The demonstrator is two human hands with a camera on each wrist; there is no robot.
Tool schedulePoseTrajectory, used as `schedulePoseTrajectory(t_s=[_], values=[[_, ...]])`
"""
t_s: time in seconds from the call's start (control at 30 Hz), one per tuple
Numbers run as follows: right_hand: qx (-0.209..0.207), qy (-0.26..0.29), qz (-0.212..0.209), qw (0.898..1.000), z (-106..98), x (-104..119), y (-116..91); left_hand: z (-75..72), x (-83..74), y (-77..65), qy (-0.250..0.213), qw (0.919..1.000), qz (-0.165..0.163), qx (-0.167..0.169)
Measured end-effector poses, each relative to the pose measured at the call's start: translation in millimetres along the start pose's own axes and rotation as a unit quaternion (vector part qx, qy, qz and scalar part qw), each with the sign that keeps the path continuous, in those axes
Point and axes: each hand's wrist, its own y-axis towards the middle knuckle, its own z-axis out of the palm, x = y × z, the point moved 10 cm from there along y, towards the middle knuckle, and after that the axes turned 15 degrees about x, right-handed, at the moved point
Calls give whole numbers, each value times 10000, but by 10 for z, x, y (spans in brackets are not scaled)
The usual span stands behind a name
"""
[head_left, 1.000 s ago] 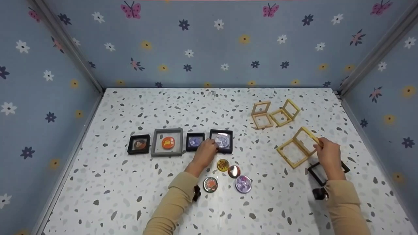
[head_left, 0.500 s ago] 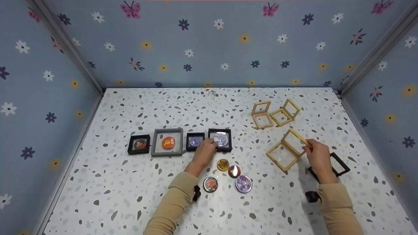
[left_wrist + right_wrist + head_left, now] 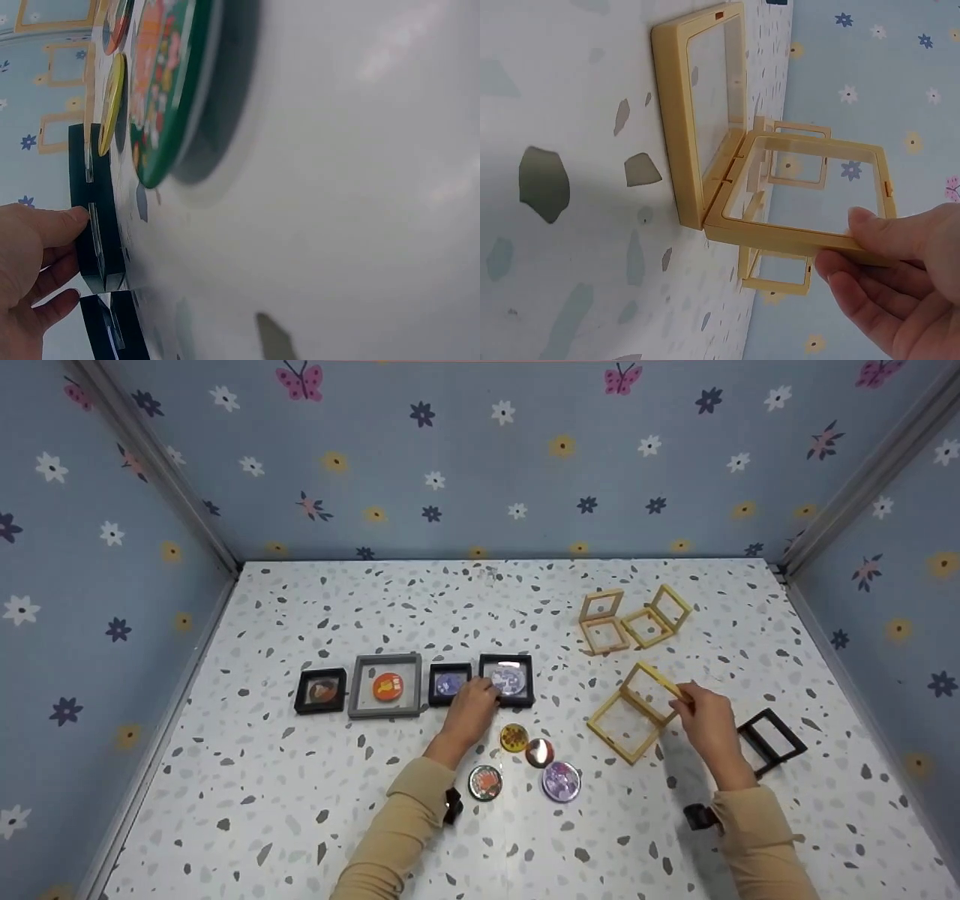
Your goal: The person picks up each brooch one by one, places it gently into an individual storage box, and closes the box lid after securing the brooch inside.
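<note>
My left hand (image 3: 472, 711) holds the left part of a black display frame (image 3: 528, 681), thumb and fingers at its edge. A round purple-and-white badge (image 3: 508, 680) sits behind that frame's clear film. In the left wrist view, the thumb touches the black frame (image 3: 101, 259). My right hand (image 3: 706, 727) pinches the raised half of a yellow hinged display frame (image 3: 609, 715) between thumb and fingers. The right wrist view shows this yellow frame (image 3: 676, 127) spread like a book, its lower half at the table and nothing behind its film.
Left of my left hand lie a small black frame (image 3: 449, 706), a grey frame (image 3: 385, 713) and another black frame (image 3: 319, 708), each with a badge. Several loose badges (image 3: 561, 781) lie in front. Two unfolded frames (image 3: 604, 647) stand behind; an unfolded black frame (image 3: 787, 761) is rightmost.
My right hand has carried the unfolded yellow frame leftward and slightly nearer, uncovering the black frame at right. My left hand stays almost in place; its black frame has shifted slightly left.
</note>
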Motion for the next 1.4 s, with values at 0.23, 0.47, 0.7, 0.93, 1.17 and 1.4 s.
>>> schedulePoseTrajectory(t_s=[0.23,0.47,0.7,0.93,1.17,1.4], values=[[70,128,-49,9999,49,73,-18,-36,-15,-42,-247,9995,30,-190],[140,125,-74,9998,90,133,-5,-99,-145,-132,-507,9972,301,-455],[23,126,-212,9997,98,205,-33,-108,-353,-205,-743,9940,720,-345],[165,202,-199,9995,149,233,-36,-16,-594,-258,-851,9908,1039,185],[241,197,-207,9993,184,255,-59,68,-860,-344,-583,9855,1527,450],[299,208,-132,9992,204,259,-69,221,-1006,-405,-585,9792,1638,1045]])
